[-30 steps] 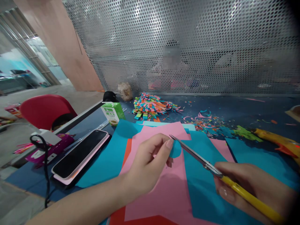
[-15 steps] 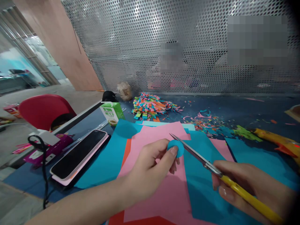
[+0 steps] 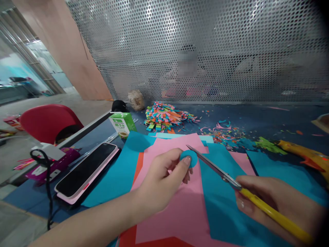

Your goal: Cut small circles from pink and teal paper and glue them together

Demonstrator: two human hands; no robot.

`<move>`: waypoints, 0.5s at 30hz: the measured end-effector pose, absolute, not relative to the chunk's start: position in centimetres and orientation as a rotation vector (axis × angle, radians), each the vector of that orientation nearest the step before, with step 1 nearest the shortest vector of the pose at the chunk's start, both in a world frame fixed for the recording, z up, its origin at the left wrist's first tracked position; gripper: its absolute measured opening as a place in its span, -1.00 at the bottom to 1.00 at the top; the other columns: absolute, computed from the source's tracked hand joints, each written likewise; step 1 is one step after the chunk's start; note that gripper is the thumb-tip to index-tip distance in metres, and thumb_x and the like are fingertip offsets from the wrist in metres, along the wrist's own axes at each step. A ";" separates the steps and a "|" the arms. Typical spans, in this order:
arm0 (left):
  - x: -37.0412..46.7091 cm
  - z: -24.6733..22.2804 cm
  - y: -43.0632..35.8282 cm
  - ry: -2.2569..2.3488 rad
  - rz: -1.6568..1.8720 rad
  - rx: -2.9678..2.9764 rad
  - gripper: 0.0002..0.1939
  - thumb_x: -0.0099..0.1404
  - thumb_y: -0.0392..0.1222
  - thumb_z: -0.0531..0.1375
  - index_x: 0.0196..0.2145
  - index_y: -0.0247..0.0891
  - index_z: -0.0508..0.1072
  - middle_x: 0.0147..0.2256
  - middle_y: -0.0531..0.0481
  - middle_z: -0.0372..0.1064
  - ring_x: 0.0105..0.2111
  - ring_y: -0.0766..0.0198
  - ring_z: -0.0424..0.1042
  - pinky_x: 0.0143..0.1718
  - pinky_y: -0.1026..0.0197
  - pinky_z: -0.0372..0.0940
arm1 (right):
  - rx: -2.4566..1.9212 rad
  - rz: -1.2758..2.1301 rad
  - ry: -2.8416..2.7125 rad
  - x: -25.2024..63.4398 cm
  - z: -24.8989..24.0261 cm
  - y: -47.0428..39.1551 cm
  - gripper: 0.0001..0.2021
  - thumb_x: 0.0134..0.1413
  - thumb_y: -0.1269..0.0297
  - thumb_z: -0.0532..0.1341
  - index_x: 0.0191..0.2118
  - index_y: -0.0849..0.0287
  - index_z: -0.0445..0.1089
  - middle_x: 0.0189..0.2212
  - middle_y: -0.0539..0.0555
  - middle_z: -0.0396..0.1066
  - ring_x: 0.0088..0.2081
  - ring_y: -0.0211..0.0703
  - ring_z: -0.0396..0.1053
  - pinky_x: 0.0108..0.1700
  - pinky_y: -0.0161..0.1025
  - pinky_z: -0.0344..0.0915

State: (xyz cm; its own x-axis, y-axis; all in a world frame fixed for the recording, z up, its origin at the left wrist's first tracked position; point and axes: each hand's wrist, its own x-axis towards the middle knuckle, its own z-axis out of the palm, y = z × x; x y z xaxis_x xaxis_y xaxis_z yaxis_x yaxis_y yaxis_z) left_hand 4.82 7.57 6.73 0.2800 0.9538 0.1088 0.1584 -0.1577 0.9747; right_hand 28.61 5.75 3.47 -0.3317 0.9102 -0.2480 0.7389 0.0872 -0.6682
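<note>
Within left hand (image 3: 163, 180), blue disc (image 3: 193, 157) (partly covered)

head view: worn on head | faces forward and down | close over table (image 3: 257, 118) | no second view

Our left hand (image 3: 164, 180) covers part of the blue disc (image 3: 193, 160), and our right hand (image 3: 280, 206), its wrist lost in darkness, hides part of the handles of the scissors (image 3: 218, 171). Toward the near edge of the surface (image 3: 257, 116), the picture cuts off our left forearm (image 3: 102, 219) and the pink sheet (image 3: 172, 219), while on the right it crops the yellow tool (image 3: 300, 150). Beyond the far edge, the mesh panel (image 3: 144, 41) blurs a person (image 3: 183, 82), and we cannot count the tiny scraps (image 3: 226, 135) before it.
</note>
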 end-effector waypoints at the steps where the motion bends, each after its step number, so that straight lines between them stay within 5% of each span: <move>1: 4.8 6.7 7.8 1.089 0.952 1.580 -0.70 0.34 -0.14 0.04 -0.55 -0.23 0.25 -0.57 0.10 0.25 -0.55 0.38 0.29 -0.50 0.32 0.20 | -1.680 1.067 -2.142 28.7 3.5 5.9 -0.63 0.04 -0.11 0.03 -0.56 0.05 0.11 -0.62 -0.11 0.01 -0.56 -0.20 0.00 -0.53 -0.25 -0.05; 10: 3.7 6.1 10.7 1.292 0.659 2.116 -0.71 0.35 -0.12 0.05 -0.51 -0.24 0.32 -0.51 0.03 0.38 -0.52 0.31 0.28 -0.49 0.29 0.12 | -1.776 0.851 -2.019 29.0 3.5 7.5 -0.59 -0.05 -0.20 0.11 -0.56 0.07 0.22 -0.62 -0.01 0.24 -0.55 -0.11 0.24 -0.53 -0.22 0.15; 15: 4.6 4.9 10.1 1.034 0.636 2.201 -0.76 0.27 -0.16 0.19 -0.54 -0.25 0.38 -0.57 0.10 0.31 -0.58 0.39 0.19 -0.53 0.36 0.09 | -1.465 0.900 -1.695 26.7 3.9 7.0 -0.71 -0.11 0.03 0.27 -0.32 0.10 0.32 -0.55 -0.06 0.30 -0.57 -0.19 0.32 -0.52 -0.26 0.34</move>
